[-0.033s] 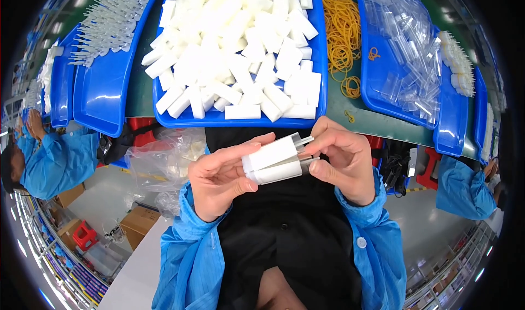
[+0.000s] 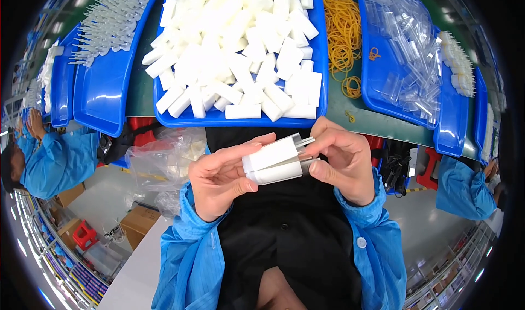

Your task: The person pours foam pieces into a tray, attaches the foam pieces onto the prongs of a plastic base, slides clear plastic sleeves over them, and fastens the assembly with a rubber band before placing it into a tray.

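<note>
In front of my chest I hold a pair of clear plastic sleeves with white foam blocks inside [image 2: 272,161], lying side by side and tilted up to the right. My left hand [image 2: 219,179] grips their left ends between thumb and fingers. At the other end, the thumb and fingers of my right hand [image 2: 345,159] pinch the clear open ends. Thin white stems [image 2: 307,141] stick out there, near my right fingertips. Just beyond my hands, a blue tray [image 2: 235,121] holds a heap of white foam blocks [image 2: 219,53].
Yellow rubber bands [image 2: 342,31] lie right of the foam tray. Farther right, a blue tray [image 2: 377,99] holds clear plastic sleeves [image 2: 407,53]. On the left, white stemmed parts [image 2: 112,25] fill part of another blue tray [image 2: 98,102]. Co-workers in blue sleeves [image 2: 63,159] sit at both sides.
</note>
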